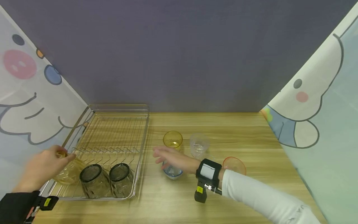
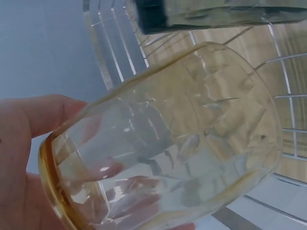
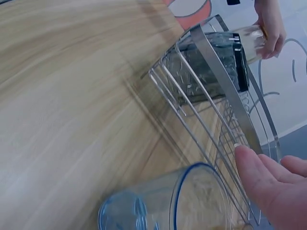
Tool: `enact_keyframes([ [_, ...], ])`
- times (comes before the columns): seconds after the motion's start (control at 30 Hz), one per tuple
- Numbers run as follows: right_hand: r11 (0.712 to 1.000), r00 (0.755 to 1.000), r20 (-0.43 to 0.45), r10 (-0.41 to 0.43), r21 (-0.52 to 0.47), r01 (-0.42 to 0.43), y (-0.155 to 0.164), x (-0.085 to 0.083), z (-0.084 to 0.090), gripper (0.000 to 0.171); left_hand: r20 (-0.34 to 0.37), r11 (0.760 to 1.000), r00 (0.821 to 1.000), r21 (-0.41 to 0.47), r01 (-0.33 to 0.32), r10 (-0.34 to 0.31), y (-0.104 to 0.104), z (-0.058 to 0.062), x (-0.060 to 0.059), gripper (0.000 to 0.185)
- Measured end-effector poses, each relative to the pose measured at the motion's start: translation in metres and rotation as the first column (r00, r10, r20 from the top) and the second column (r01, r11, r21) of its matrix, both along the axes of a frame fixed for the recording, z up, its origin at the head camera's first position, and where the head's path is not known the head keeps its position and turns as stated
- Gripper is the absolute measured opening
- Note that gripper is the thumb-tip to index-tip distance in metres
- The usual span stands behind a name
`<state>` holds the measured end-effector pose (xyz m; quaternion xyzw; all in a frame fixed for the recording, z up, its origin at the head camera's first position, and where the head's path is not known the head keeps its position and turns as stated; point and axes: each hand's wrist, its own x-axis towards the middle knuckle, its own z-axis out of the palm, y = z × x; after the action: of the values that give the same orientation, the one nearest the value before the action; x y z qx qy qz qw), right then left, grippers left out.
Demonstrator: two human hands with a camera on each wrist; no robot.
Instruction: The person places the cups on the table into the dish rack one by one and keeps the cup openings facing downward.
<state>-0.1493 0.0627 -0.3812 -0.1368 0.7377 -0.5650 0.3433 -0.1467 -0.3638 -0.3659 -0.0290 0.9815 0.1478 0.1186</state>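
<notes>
Amber glass (image 1: 70,171) tilted in rack (image 1: 139,146)

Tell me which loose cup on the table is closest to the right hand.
The blue-rimmed cup, directly under the right hand, whose fingers hover just above its rim. The yellow cup, clear cup and orange cup all stand farther off.

The left hand (image 2: 19,158) is gripping an amber faceted glass (image 2: 163,143) tilted on its side, fingers showing through the base, over the wire dish rack (image 2: 283,96), with a dark glass (image 2: 216,12) lying just above it in the rack.
</notes>
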Motion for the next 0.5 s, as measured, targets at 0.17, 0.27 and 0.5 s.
enact_keyframes([
  [0.17,0.999,0.999,0.028,-0.038,-0.008,0.038,-0.005,0.002,-0.002,0.058,-0.002,1.0,1.0,0.014,0.011,-0.011,-0.002,-0.004,-0.003,0.075],
  [0.27,0.999,0.999,0.024,-0.049,0.003,0.049,-0.006,0.003,-0.003,0.058,-0.005,1.0,1.0,0.0,0.029,-0.029,-0.003,-0.002,-0.004,0.073],
  [0.5,0.999,0.999,0.019,-0.048,0.014,0.048,-0.003,0.002,-0.005,0.057,0.064,1.0,0.998,-0.02,0.011,-0.01,-0.003,0.006,-0.005,0.069],
])
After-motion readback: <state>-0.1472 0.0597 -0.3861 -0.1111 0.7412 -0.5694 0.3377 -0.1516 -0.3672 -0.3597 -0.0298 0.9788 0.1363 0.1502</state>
